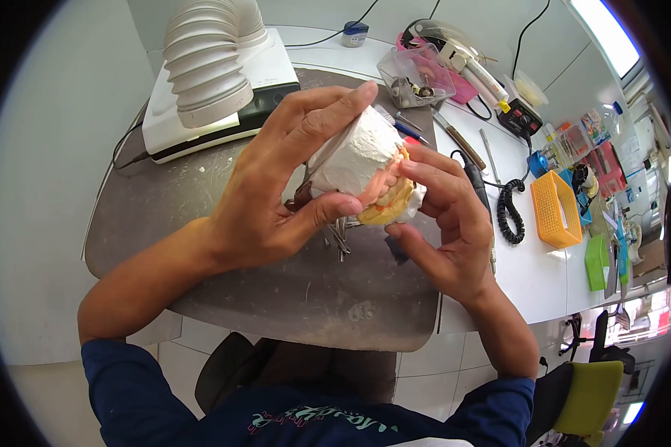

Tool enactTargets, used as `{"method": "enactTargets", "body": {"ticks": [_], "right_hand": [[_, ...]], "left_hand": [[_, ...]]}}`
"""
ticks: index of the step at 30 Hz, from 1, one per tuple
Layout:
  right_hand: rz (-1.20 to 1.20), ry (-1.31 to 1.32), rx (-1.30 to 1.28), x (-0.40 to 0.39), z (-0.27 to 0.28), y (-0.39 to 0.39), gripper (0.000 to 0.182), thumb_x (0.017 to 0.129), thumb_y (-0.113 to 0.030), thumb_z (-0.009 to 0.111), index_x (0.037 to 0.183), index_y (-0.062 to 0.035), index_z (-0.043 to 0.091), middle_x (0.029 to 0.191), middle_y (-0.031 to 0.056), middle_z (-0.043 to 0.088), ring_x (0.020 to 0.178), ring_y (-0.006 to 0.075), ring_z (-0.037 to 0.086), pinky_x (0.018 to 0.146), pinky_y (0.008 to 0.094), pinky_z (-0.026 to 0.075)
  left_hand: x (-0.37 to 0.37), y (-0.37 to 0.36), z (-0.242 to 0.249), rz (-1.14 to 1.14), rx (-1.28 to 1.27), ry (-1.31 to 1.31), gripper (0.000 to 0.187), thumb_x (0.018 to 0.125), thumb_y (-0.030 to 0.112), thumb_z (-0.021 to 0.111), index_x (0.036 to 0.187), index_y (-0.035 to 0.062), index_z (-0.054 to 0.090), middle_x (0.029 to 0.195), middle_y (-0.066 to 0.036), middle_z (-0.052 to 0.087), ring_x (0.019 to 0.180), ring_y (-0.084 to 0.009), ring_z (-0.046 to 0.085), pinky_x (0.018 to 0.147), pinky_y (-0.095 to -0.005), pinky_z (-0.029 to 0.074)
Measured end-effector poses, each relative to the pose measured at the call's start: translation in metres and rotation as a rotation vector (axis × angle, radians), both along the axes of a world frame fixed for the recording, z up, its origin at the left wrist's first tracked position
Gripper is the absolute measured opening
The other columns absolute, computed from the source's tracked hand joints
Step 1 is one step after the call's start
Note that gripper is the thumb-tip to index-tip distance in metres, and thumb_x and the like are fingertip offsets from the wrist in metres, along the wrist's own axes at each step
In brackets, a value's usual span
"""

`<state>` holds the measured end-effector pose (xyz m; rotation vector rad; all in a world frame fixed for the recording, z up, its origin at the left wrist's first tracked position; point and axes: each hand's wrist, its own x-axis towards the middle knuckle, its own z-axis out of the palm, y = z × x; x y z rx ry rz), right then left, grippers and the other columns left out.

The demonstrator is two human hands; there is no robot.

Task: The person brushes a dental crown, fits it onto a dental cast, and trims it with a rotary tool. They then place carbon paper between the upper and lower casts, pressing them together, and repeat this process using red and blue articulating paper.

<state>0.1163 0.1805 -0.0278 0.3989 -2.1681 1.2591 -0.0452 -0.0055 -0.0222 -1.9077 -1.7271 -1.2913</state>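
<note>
A dental model (358,153) is held up above the bench, tilted, its white plaster base toward my left hand. Pink wax (376,188) with a row of pale teeth runs along its right side, and a yellow stone cast (384,214) sits against the teeth. My left hand (276,175) is wrapped round the plaster, fingers over the top and thumb by the pink wax. My right hand (455,220) grips the teeth end, fingertips on the upper edge and thumb by the lower edge. Metal rods (341,237) show below the model; the rest of that frame is hidden.
A white machine with a ribbed hose (205,67) stands at the back left. Behind my hands are a clear box of small parts (417,78) and several hand tools (458,138). A black coiled cord (508,212) and a yellow basket (555,211) lie to the right.
</note>
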Motion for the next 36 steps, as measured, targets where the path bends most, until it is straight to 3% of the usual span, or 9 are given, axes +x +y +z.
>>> {"method": "enactTargets", "body": {"ticks": [7, 13, 19, 24, 28, 30, 31, 35, 36], "right_hand": [[0.076, 0.013, 0.018, -0.002, -0.001, 0.007, 0.058, 0.074, 0.009, 0.074, 0.127, -0.0035, 0.054, 0.136, 0.0204, 0.046, 0.124, 0.0305, 0.056, 0.097, 0.0374, 0.057], [0.053, 0.025, 0.044, -0.001, -0.003, 0.021, 0.057, 0.072, 0.008, 0.075, 0.124, -0.0035, 0.055, 0.134, 0.0199, 0.046, 0.123, 0.0291, 0.056, 0.096, 0.0375, 0.058], [-0.03, 0.042, 0.226, 0.003, 0.006, 0.031, 0.056, 0.069, 0.001, 0.079, 0.119, -0.0054, 0.056, 0.125, 0.0199, 0.054, 0.115, 0.03, 0.06, 0.089, 0.0373, 0.059], [-0.087, 0.022, 0.397, 0.005, 0.017, 0.04, 0.056, 0.067, -0.007, 0.082, 0.117, -0.0073, 0.057, 0.118, 0.0184, 0.058, 0.103, 0.0281, 0.064, 0.077, 0.0371, 0.058], [-0.098, 0.005, 0.288, 0.003, 0.004, 0.044, 0.055, 0.067, -0.006, 0.081, 0.116, -0.0068, 0.057, 0.116, 0.0177, 0.059, 0.103, 0.0277, 0.064, 0.081, 0.0363, 0.059], [-0.073, -0.012, 0.093, 0.0, -0.004, 0.044, 0.057, 0.067, -0.008, 0.082, 0.118, -0.0056, 0.058, 0.115, 0.0159, 0.06, 0.102, 0.0269, 0.064, 0.084, 0.0356, 0.058], [-0.076, -0.008, 0.079, -0.002, -0.006, 0.043, 0.057, 0.067, -0.008, 0.082, 0.118, -0.0056, 0.058, 0.115, 0.0159, 0.06, 0.102, 0.0269, 0.064, 0.084, 0.0356, 0.058], [-0.106, -0.04, 0.202, -0.002, 0.012, 0.045, 0.061, 0.069, -0.013, 0.084, 0.123, -0.0041, 0.058, 0.119, 0.0151, 0.06, 0.106, 0.0274, 0.064, 0.089, 0.0371, 0.056], [-0.127, -0.023, 0.348, -0.001, 0.02, 0.046, 0.065, 0.071, -0.015, 0.084, 0.127, -0.0027, 0.054, 0.124, 0.0186, 0.057, 0.113, 0.0291, 0.061, 0.096, 0.0382, 0.05]], "left_hand": [[-0.002, -0.001, -0.005, -0.039, 0.075, 0.062, 0.082, 0.089, 0.05, 0.069, 0.145, -0.0021, 0.038, 0.141, -0.022, 0.043, 0.126, -0.0294, 0.05, 0.101, -0.0391, 0.045], [-0.004, -0.004, -0.006, -0.08, 0.051, -0.046, 0.084, 0.082, 0.032, 0.081, 0.145, 0.0014, 0.033, 0.143, -0.022, 0.038, 0.13, -0.0295, 0.048, 0.103, -0.0425, 0.046], [-0.004, -0.002, -0.012, -0.119, 0.08, -0.151, 0.085, 0.08, 0.025, 0.083, 0.143, 0.0029, 0.031, 0.141, -0.022, 0.038, 0.132, -0.032, 0.047, 0.104, -0.0428, 0.047], [0.005, 0.001, -0.019, -0.197, 0.059, -0.589, 0.091, 0.081, 0.025, 0.082, 0.145, 0.0044, 0.022, 0.142, -0.02, 0.035, 0.131, -0.0315, 0.048, 0.106, -0.0423, 0.044], [0.003, 0.004, -0.02, -0.166, 0.052, -0.707, 0.091, 0.083, 0.031, 0.081, 0.145, 0.0038, 0.021, 0.143, -0.019, 0.034, 0.131, -0.0286, 0.047, 0.108, -0.0389, 0.042], [-0.005, 0.003, -0.02, -0.209, 0.035, -0.756, 0.082, 0.082, 0.012, 0.082, 0.141, 0.0061, 0.026, 0.137, -0.014, 0.036, 0.127, -0.024, 0.05, 0.102, -0.0369, 0.048], [-0.006, 0.004, -0.02, -0.206, 0.021, -0.752, 0.082, 0.082, 0.012, 0.082, 0.141, 0.0061, 0.026, 0.137, -0.014, 0.036, 0.127, -0.024, 0.05, 0.102, -0.0369, 0.048], [-0.006, 0.007, -0.02, -0.201, 0.01, -0.849, 0.079, 0.084, 0.012, 0.08, 0.141, 0.0064, 0.024, 0.134, -0.012, 0.037, 0.123, -0.0217, 0.053, 0.1, -0.0335, 0.049], [-0.005, 0.008, -0.02, -0.216, 0.02, -0.888, 0.079, 0.085, 0.012, 0.079, 0.14, 0.0065, 0.024, 0.133, -0.012, 0.038, 0.122, -0.021, 0.053, 0.099, -0.0325, 0.049]]}}
